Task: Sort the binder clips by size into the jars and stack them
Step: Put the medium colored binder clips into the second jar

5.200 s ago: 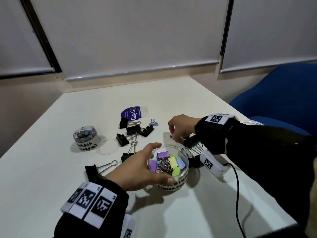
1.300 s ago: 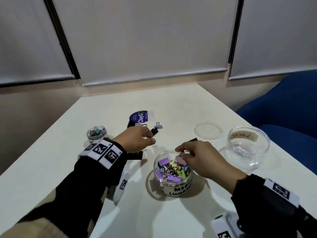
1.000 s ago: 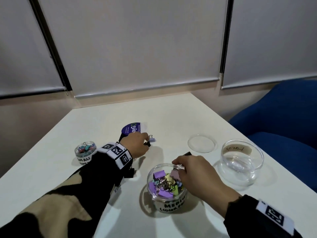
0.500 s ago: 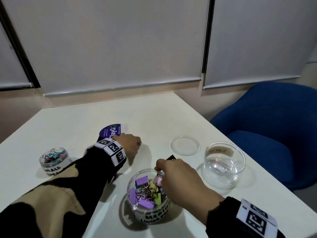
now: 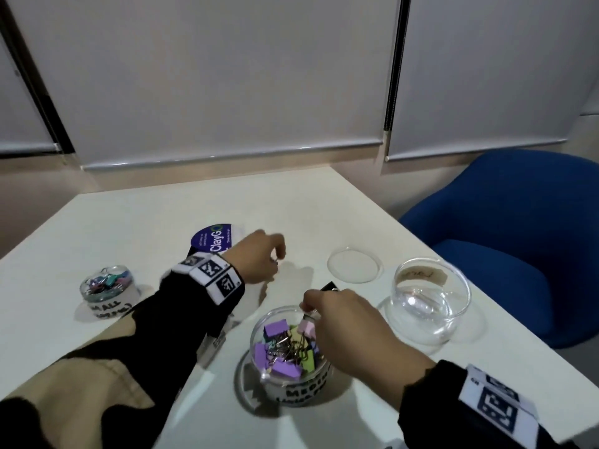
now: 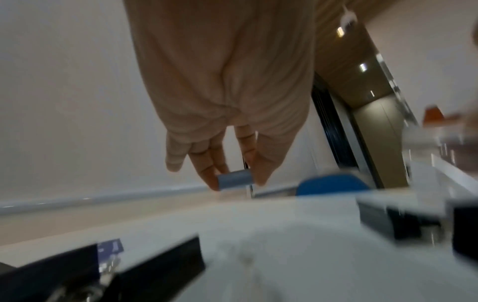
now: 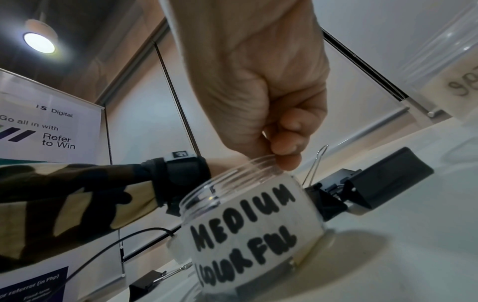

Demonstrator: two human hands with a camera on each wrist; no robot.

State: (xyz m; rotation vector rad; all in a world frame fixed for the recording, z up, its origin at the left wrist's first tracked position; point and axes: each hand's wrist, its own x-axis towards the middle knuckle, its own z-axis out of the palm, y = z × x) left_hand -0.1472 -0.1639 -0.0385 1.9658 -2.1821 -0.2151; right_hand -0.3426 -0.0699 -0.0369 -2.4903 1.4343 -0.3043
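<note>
**Head view: both hands pinching clips over the white table**

Head camera first, nearest to me: my right hand is above the clear round jar with the handwritten label "MEDIUM COLORFUL". This jar stands on the white table and is full of purple, yellow-green and pink medium binder clips. My right fingers are curled and pinch the wire handle of a pink binder clip at the jar's far rim; the clip body hangs inside the opening. From the right wrist camera I see the fingertips closed together just over the rim, and a large black binder clip lying on the table directly behind the jar.

A little farther, my left hand is raised above the table. The left wrist camera shows its thumb and fingers pinching a small grey-blue binder clip; that picture is blurred, with more black clips on the table below.

To the right stands an empty clear glass jar with a paper label, and beside it lies a flat clear round lid. Far left is a small clear jar of small coloured clips. Behind the left hand lies a round purple sticker with "ClayGo".
</note>
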